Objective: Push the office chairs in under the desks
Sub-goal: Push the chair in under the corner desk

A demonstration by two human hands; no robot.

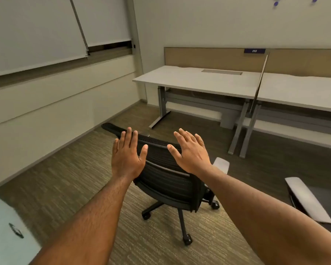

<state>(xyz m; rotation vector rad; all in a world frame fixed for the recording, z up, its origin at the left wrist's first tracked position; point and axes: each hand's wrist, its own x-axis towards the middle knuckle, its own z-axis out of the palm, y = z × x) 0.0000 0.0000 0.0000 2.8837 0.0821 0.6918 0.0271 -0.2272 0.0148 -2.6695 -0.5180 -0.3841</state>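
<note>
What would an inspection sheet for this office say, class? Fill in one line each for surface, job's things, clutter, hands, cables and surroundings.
Surface: striped brown carpet floor, bare.
Job's things: black mesh office chair stands apart from the white rectangular desk, not pushed in.
Clutter: nothing seen on the desk.
Hands: left hand and right hand open, fingers spread, over the chair's backrest; no grip, contact unclear.
Cables: nothing seen.
Surroundings: grey roller blinds; tan divider panel.
</note>
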